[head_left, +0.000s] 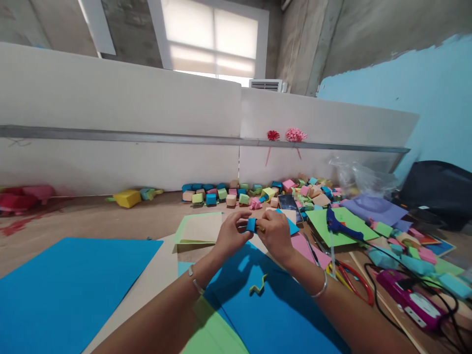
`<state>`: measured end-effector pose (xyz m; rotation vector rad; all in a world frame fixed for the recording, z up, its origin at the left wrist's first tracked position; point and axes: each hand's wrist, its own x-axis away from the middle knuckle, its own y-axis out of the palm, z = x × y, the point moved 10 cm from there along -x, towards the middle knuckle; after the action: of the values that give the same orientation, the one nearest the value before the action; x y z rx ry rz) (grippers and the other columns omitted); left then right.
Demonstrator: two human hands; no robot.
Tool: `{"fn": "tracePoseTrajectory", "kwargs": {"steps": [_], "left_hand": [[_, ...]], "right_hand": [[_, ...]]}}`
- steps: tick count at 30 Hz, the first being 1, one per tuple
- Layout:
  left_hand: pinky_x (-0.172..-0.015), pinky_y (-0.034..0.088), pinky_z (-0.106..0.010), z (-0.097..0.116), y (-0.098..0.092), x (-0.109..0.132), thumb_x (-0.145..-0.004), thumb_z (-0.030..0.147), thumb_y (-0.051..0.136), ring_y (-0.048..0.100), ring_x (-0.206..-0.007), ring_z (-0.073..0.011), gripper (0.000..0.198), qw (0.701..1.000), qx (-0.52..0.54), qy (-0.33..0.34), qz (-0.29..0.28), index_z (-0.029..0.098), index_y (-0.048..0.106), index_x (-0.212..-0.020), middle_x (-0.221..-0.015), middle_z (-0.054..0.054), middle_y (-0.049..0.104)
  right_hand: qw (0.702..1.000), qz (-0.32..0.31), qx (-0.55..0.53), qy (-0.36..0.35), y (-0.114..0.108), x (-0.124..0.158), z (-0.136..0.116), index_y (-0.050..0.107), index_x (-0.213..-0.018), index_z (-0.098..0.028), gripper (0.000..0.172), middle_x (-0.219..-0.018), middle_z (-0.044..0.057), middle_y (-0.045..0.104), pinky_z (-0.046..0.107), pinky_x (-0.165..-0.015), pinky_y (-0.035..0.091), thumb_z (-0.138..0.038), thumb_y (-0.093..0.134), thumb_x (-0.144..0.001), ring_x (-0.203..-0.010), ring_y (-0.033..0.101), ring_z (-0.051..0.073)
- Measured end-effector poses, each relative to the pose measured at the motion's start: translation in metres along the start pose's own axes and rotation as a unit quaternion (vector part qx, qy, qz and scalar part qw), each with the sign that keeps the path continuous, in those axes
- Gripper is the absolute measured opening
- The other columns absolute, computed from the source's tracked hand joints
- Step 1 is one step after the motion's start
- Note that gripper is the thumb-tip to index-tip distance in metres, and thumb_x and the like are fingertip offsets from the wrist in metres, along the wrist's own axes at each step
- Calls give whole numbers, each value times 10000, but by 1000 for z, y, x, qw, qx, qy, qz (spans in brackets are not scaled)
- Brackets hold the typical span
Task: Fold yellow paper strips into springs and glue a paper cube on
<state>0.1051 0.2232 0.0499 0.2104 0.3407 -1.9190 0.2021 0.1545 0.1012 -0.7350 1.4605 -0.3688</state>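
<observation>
Between my two hands is a small blue folded paper box (pixel 251 225), held up over the worktable. The fingers of my left hand (pixel 233 233) close round its left side. My right hand (pixel 276 234) pinches at its right side, and the fingertips partly hide what they grip there. Below them lies a large blue paper sheet (pixel 280 314), with a small zigzag-folded green paper strip (pixel 258 286) on it. Beige and light green paper sheets (pixel 202 227) are stacked just left of my left hand.
Rows of small coloured paper boxes (pixel 211 198) line the white partition. To the right are a blue glue gun (pixel 342 226), red-handled scissors (pixel 356 280), a phone (pixel 290 206) and a magenta power strip (pixel 411 300) with black cables. Another blue sheet (pixel 73 290) covers the left side.
</observation>
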Motion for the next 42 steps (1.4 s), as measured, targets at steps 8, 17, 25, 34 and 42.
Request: {"fn": "tracePoseTrajectory", "kwargs": {"steps": [8,17,25,34,42], "left_hand": [[-798,550,-345,-3,-7,9,-616,164,698,666,-960,-239,426,993,68,-87,40,137,589,-1027,-1112,-142,642],[-801,539,-308,2,3,12,-506,-24,496,645,-1008,-224,524,992,65,-105,33,161,567,-991,-1070,-99,632],[-745,541,-303,-2,5,12,-488,-25,465,665,-966,-235,541,994,16,-108,15,169,565,-983,-1055,-83,636],[-805,527,-334,9,7,15,-501,-15,505,651,-980,-239,529,995,2,-98,3,171,585,-989,-1066,-75,643],[-861,487,-325,18,4,13,-613,279,736,611,-1005,-231,408,988,116,-97,15,140,635,-983,-1014,-80,669]], "right_hand": [[1000,-12,-1,18,10,1,6,653,-572,-196,237,-639,9,505,302,-623,226,-180,652,-809,-670,420,142],[1000,-13,-1,24,12,2,12,646,-577,-185,245,-686,21,525,305,-635,229,-198,648,-822,-716,436,154],[1000,-17,-11,10,15,4,11,647,-584,-185,236,-679,14,542,312,-655,245,-232,667,-814,-710,456,149],[1000,-18,-7,7,9,4,8,625,-576,-180,229,-676,13,543,316,-651,244,-193,653,-803,-711,463,150],[1000,-23,-14,4,-1,-2,6,616,-582,-176,218,-670,9,547,300,-651,250,-194,658,-796,-726,486,150]]}}
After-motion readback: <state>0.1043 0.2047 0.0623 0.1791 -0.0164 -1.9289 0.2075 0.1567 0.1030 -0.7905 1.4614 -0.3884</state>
